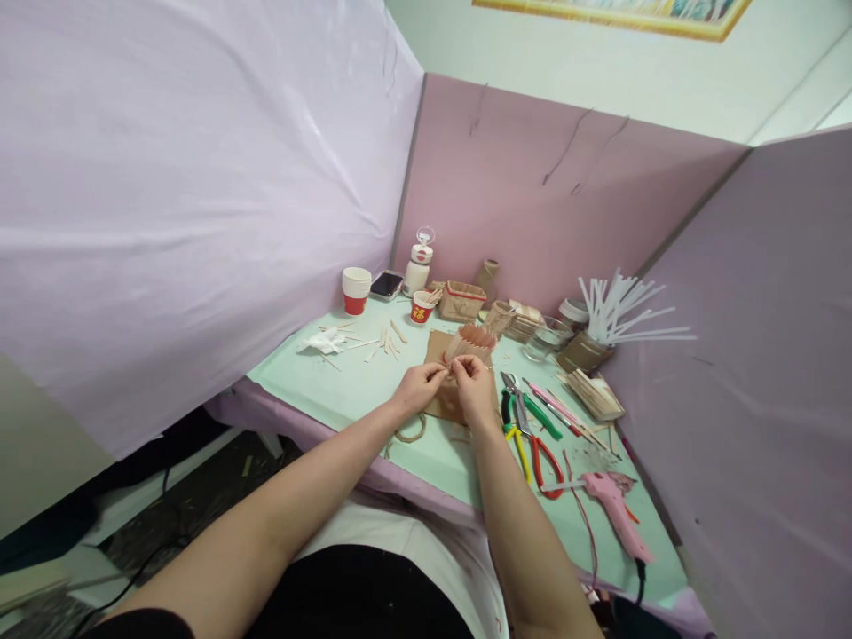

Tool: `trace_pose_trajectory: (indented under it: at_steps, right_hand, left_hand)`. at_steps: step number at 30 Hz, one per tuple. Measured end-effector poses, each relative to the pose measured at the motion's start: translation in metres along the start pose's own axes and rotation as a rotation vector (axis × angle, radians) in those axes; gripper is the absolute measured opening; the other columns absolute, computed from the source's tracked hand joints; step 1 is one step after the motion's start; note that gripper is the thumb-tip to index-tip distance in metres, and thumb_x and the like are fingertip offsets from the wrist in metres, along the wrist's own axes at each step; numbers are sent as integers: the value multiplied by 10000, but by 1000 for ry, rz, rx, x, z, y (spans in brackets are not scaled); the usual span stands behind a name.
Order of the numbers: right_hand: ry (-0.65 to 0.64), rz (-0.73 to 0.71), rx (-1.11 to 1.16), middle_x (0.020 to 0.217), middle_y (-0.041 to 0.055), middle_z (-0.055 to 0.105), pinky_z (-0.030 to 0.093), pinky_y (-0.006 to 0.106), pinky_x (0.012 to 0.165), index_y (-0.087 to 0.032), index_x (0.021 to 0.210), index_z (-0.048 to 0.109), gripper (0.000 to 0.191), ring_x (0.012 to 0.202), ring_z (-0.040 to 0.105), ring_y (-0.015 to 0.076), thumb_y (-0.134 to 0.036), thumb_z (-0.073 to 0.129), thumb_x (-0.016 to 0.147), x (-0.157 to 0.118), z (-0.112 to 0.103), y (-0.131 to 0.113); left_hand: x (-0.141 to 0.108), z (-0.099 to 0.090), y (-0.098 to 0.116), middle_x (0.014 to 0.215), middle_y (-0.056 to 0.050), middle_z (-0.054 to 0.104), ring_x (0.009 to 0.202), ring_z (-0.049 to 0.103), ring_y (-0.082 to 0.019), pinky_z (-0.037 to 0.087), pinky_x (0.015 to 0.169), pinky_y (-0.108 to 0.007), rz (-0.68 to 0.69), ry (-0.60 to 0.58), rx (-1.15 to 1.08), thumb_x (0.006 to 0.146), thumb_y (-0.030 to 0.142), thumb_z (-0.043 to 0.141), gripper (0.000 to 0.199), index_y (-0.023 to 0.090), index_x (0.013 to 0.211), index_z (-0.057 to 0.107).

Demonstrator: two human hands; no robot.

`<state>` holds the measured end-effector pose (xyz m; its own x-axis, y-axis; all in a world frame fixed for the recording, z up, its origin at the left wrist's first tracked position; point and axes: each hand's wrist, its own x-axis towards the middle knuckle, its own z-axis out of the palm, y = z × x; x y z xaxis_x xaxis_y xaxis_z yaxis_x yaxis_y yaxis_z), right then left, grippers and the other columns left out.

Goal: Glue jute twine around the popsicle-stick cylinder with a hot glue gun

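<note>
I see the left hand [426, 383] and right hand [471, 380] closed in tight pinches, seemingly on red cord [445, 357], at the near side of the wooden-stick cup [471, 341] on the cardboard [440, 406], which uneven tugging could tip.

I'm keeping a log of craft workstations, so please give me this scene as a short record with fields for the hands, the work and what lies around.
Left hand: fingertips pinched together, close to the right hand's
Right hand: fingertips pinched together
Between fingertips: too small to tell
Work: ridged container just beyond the hands
Under work: brown board
To the right: coloured-handled tools, pink glue gun
To the left: loose wooden sticks, crumpled white tissue
Toward the back: white bottle
</note>
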<state>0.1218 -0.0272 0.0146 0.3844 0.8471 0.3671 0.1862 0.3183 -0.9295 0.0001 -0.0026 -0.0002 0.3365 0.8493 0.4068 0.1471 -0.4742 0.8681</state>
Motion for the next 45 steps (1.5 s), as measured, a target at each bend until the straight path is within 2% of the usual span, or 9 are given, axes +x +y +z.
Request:
trace_pose_trajectory:
  at_steps: [5,10,22,31,35,39,42,45]
  right_hand:
    - [12,-41,-59,713,6,588,416,284,670,-189,714,582,140,682,518,153,-326,611,705,-3,1,-6]
    - [7,-63,-59,733,11,603,435,279,638,-180,754,571,177,678,549,155,-334,634,693,-4,3,-8]
    - [2,-75,-58,809,41,641,453,288,639,-185,824,574,159,701,588,165,-311,599,732,-4,2,-3]
    - [-14,-60,-59,847,54,652,462,297,649,-193,865,554,171,726,601,177,-319,576,753,-5,2,-2]
    - [-15,-68,-70,836,47,637,463,298,663,-192,872,544,168,737,600,176,-308,565,752,-5,3,-3]
    - [-28,-77,-98,825,36,621,462,292,656,-190,861,536,174,717,585,166,-310,581,743,-4,3,-2]
    - [-16,-118,-148,799,27,606,456,290,665,-188,826,550,142,714,566,160,-312,573,759,-4,2,-2]
    - [56,-177,-195,799,31,591,456,295,681,-184,792,570,119,746,563,166,-301,561,776,-5,1,-6]
  left_hand:
    - [1,0,0,793,-45,696,750,611,-164,460,727,-272,-15,96,-42,772,313,587,187,153,792,683]
    - [1,1,1,724,-32,677,681,595,-147,453,672,-260,-35,112,-77,761,317,591,189,145,738,667]
    - [1,-1,3,709,-23,659,681,560,-131,432,678,-252,0,188,-99,749,250,590,135,150,703,668]
    - [3,-2,5,724,-31,652,690,557,-137,434,692,-265,-30,178,-235,730,269,609,136,143,719,659]
    - [5,-3,3,767,-45,677,746,590,-152,457,750,-287,-61,114,-344,719,316,634,189,136,761,671]
    - [6,-2,-1,774,-55,691,716,603,-155,470,715,-297,-105,48,-426,718,363,641,263,129,826,688]
    - [6,-1,-3,795,-60,692,734,606,-160,467,734,-306,-103,79,-416,709,348,652,245,131,814,694]
    - [8,-2,-5,788,-57,681,753,599,-167,457,765,-317,-86,161,-358,702,316,656,195,137,771,691]
